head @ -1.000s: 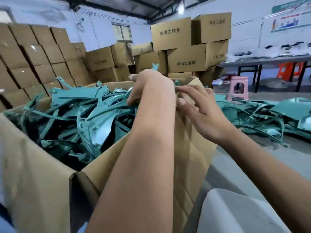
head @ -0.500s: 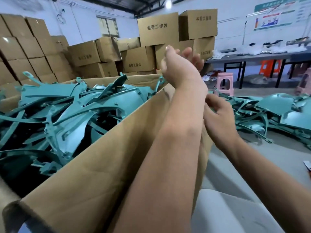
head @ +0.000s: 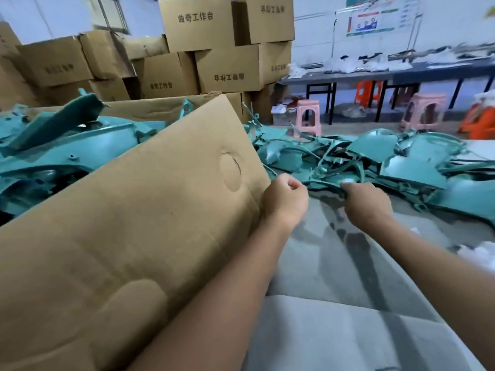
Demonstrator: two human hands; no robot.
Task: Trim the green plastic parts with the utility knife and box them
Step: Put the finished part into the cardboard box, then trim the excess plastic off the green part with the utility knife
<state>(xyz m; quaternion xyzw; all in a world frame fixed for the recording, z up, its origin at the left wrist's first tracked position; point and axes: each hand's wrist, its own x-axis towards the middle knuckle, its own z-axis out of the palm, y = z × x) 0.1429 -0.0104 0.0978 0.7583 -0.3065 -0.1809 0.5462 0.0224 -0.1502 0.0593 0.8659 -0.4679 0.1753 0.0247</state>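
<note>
Left hand (head: pixel 285 202), fingers curled on nothing, has been pulled out of the full box (head: pixel 150 199) while the right hand (head: pixel 367 203) is being closed on a green part (head: pixel 332 183) in the floor pile — next piece being fetched.

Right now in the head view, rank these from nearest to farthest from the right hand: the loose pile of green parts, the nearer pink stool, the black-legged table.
1. Loose pile of green parts: the right hand reaches into its near edge.
2. Nearer pink stool: behind the pile, on the floor.
3. Black-legged table: farthest, along the back wall.
</note>
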